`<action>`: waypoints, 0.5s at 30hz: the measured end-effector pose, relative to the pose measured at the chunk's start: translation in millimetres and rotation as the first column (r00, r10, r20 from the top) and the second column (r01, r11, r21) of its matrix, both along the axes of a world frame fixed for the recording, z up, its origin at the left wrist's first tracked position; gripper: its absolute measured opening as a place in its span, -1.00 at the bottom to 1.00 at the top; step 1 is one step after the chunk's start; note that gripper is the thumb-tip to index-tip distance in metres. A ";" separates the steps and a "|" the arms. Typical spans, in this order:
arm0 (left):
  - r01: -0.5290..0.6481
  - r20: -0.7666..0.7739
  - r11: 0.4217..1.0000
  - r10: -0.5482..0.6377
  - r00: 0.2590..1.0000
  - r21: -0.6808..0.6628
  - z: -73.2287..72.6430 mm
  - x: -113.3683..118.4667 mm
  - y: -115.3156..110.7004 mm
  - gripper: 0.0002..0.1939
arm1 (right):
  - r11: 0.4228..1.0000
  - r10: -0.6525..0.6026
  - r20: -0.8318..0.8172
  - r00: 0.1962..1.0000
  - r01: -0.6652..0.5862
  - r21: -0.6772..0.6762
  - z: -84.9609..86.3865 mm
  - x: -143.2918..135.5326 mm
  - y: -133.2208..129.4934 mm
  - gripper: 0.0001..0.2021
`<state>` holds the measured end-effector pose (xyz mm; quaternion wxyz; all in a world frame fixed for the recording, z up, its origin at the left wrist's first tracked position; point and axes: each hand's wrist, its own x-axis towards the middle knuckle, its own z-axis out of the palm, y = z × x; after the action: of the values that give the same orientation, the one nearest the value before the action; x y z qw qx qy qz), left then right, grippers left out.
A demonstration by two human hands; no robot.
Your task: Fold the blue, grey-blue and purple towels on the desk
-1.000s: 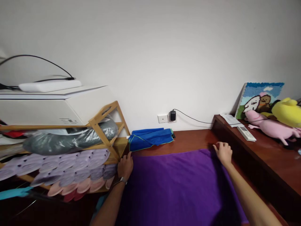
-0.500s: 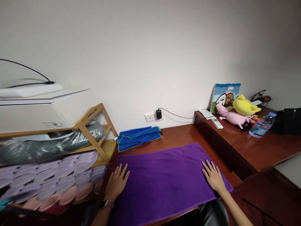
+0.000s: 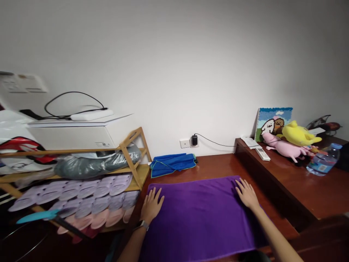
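- Resting our left hand [image 3: 152,207] palm down near the far left corner of the purple cloth [image 3: 201,218], we note fingers fanned apart, pinching nothing.
- Our right hand [image 3: 248,196] lies near the cloth's far right corner, fingers likewise spread, no fold gripped.
- Purple cloth: nearly flat on the brown desk [image 3: 215,163], which supports it from below.
- We judge that hands at opposite sides balance the fabric; broad contact should steady it better than single fingertips.
- Blue cloth [image 3: 173,163] sits bunched just beyond the purple cloth, presumably set back to give it room.
- Right of the purple cloth, a raised wooden surface [image 3: 294,178] bears a bottle [image 3: 324,162], upright; left of it stands a wooden rack [image 3: 130,163].
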<state>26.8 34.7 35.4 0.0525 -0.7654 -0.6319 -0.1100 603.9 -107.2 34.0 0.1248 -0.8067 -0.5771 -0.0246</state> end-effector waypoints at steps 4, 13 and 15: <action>-0.072 -0.028 0.993 0.070 0.997 -0.092 -10.0 -2.7 18.6 -0.27 | 0.986 0.060 -0.062 0.996 -0.069 -0.150 -3.8 -1.9 50.9 -0.34; -0.181 -0.154 0.971 0.157 0.975 -0.155 2.7 6.1 26.2 -0.21 | 0.980 -0.079 -0.052 0.996 0.068 -0.187 -38.2 9.6 85.5 -0.32; -0.210 -0.175 0.956 0.175 0.969 -0.206 23.9 15.6 28.7 -0.20 | 0.983 -0.081 -0.085 0.993 0.065 -0.173 -34.7 10.0 87.5 -0.33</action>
<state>42.3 63.4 59.3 0.0259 -0.7074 -0.7058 0.0270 613.9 -19.7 -0.7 0.0809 -0.8353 -0.5407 0.0572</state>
